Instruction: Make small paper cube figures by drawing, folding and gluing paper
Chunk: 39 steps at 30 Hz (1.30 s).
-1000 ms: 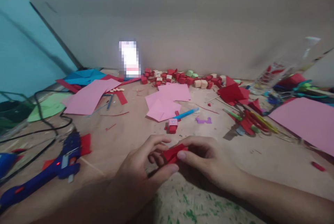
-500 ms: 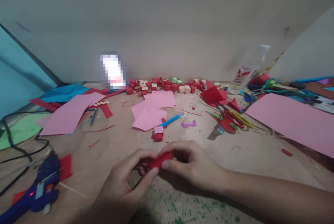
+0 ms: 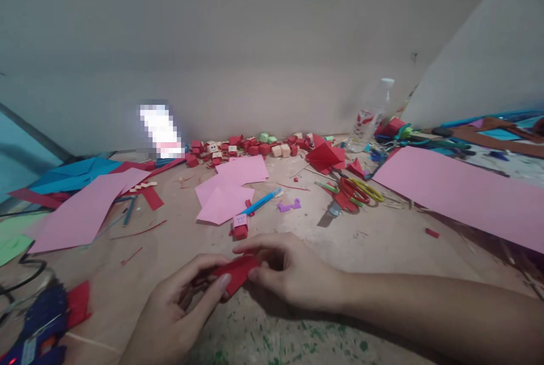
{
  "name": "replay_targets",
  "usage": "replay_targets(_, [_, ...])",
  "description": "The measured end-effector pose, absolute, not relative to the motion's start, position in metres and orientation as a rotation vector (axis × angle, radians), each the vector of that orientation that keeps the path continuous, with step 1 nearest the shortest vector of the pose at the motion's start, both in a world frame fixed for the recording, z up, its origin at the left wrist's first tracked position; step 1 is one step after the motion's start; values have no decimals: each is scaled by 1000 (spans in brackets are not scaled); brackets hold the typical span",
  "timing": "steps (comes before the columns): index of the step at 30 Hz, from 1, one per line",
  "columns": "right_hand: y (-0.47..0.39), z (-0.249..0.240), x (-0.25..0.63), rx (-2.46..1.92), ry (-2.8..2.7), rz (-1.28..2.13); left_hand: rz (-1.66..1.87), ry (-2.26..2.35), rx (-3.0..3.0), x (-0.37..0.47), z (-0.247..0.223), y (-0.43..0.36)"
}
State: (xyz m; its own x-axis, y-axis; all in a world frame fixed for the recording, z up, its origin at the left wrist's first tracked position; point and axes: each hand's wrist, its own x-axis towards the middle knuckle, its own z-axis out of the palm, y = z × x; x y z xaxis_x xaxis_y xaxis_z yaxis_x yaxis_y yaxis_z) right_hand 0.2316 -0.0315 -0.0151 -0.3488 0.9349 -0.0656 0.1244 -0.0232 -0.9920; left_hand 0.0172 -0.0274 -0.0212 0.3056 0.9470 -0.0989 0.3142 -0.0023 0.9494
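Between my two hands is a small folded piece of red paper [image 3: 238, 275]. My left hand [image 3: 182, 297] pinches its left end with thumb and fingers. On the right end, the thumb and fingers of my right hand [image 3: 289, 271] are closed too, with the index finger stretched along the far edge. Just beyond the hands stands a little red paper figure [image 3: 240, 228] with a pink top that has a face drawn on it. A blue pen [image 3: 262, 202] lies behind it, close to pink paper sheets [image 3: 229, 186].
Several small red and cream paper cubes [image 3: 255, 148] line the wall. A blue glue gun [image 3: 42, 319] with a lit red light lies at the left front. Scissors [image 3: 355, 192], a plastic bottle [image 3: 369, 121] and a large pink sheet [image 3: 450, 195] are to the right. A bright screen [image 3: 161, 130] leans at the back.
The view has swung to the right, so things sit further left in it. More of the red paper now shows between my hands, and my right index finger has straightened.
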Motion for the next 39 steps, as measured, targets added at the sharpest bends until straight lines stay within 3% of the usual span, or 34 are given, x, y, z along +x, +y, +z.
replay_targets(20, [-34,-2,232,-1201,-1625,1425,783,1135,1513,23,-11,-28])
replay_targets(28, [-23,1,233,-1344,-1670,1232,839,1116,1369,35,-5,-24])
replay_targets(39, [-33,9,222,-1389,-1451,1396,1045,1097,1324,25,11,-2])
